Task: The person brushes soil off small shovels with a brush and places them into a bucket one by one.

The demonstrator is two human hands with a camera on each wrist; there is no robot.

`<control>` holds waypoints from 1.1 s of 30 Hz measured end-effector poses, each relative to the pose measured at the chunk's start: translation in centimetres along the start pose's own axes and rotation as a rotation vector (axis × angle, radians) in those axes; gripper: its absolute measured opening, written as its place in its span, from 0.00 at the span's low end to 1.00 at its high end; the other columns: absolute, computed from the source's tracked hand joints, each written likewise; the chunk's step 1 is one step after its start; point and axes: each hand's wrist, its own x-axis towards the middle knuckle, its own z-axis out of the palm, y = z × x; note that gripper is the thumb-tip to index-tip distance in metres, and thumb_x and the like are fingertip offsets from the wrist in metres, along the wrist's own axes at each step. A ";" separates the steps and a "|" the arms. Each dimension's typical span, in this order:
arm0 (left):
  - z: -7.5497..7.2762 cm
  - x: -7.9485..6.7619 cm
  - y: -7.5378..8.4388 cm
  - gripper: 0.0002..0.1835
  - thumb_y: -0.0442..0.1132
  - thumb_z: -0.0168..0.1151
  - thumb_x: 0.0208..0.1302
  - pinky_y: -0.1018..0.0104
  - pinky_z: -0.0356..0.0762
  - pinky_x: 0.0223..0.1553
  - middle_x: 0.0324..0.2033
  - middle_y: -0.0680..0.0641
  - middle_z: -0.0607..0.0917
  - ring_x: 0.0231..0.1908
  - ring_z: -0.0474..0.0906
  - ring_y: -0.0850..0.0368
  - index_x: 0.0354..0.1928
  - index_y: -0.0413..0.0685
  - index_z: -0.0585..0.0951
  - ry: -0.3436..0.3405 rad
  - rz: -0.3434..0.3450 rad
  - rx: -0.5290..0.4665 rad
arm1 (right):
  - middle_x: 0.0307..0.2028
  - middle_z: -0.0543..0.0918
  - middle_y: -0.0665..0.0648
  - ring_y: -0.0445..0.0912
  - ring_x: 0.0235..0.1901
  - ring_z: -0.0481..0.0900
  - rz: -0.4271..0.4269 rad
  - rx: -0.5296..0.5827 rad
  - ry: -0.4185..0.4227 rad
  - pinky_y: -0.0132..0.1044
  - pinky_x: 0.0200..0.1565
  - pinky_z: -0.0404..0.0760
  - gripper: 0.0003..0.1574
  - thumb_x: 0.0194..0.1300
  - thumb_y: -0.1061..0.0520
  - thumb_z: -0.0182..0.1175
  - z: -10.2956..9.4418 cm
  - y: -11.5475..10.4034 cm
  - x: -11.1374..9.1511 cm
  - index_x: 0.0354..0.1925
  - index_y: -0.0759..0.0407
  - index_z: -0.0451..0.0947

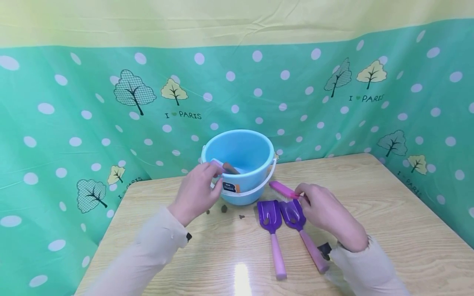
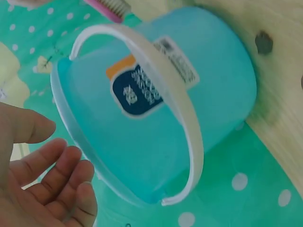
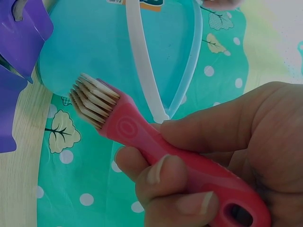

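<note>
My left hand [image 1: 200,185] is at the near left rim of a light blue bucket [image 1: 237,144]. In the left wrist view its fingers are loosely bent, thumb apart from the fingertips, with nothing between them. A brown piece [image 1: 230,168] shows just past these fingers, overlapping the rim in the head view. With fingers and thumb curled around its handle, my right hand [image 1: 322,207] grips a small pink brush [image 3: 161,146]. Its pale bristles [image 3: 94,101] point toward the bucket's side. Below the brush lie two purple shovels [image 1: 269,218] with lilac handles.
Several dark crumbs [image 1: 224,209] lie on the wooden table [image 1: 166,255] before the bucket. The bucket's white handle [image 2: 184,109] hangs down in front of its label. A green dotted curtain [image 1: 237,82] stands behind the table and along its sides.
</note>
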 end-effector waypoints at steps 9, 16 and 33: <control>2.1 -2.2 2.0 0.04 0.35 0.62 0.57 0.69 0.73 0.26 0.25 0.53 0.81 0.24 0.74 0.62 0.34 0.45 0.81 -0.021 0.031 -0.021 | 0.32 0.76 0.56 0.45 0.24 0.70 0.013 -0.005 -0.004 0.37 0.23 0.71 0.13 0.65 0.67 0.51 0.1 -0.1 0.0 0.47 0.64 0.77; 3.6 -3.4 3.8 0.05 0.40 0.63 0.57 0.73 0.69 0.21 0.22 0.55 0.78 0.21 0.71 0.65 0.33 0.47 0.80 -0.077 0.020 -0.013 | 0.32 0.76 0.56 0.45 0.24 0.70 0.026 -0.010 -0.007 0.36 0.23 0.71 0.12 0.65 0.66 0.52 0.2 -0.2 0.1 0.46 0.63 0.77; 7.3 -5.1 6.9 0.09 0.45 0.63 0.57 0.72 0.70 0.24 0.29 0.55 0.81 0.25 0.74 0.65 0.37 0.49 0.81 -0.266 -0.010 -0.088 | 0.33 0.77 0.56 0.45 0.25 0.71 0.036 -0.014 -0.015 0.36 0.24 0.72 0.13 0.65 0.66 0.52 0.4 -0.3 0.2 0.48 0.64 0.77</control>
